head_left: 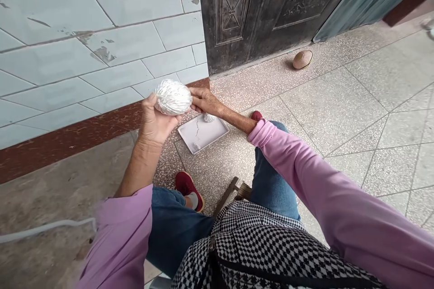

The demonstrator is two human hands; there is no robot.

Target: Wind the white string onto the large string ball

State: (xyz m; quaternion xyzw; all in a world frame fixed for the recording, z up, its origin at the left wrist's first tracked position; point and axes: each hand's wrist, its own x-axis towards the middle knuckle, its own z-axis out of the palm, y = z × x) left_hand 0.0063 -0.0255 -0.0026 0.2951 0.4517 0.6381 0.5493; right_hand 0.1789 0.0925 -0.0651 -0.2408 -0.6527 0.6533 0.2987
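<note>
A ball of glossy white yarn (173, 97) is held up in front of me, above the floor near the tiled wall. My left hand (158, 119) cups it from below and the left, the thumb pressed on its side. At the ball's right end is my right hand (207, 100), its fingers closed together against the yarn; a strand between them cannot be made out. Below the hands, a shallow pale tray (213, 134) lies on the floor. A smaller white ball (209, 118) sits at its far edge, partly hidden by my right hand, and a small whitish bit (195, 146) lies at its near edge.
My knees and red shoes (188, 189) flank the tray, with a wooden stool part (226, 196) between my legs. A tiled wall (101, 58) rises on the left beside a dark carved door (247, 13). One tan rounded object (303, 59) rests near the door.
</note>
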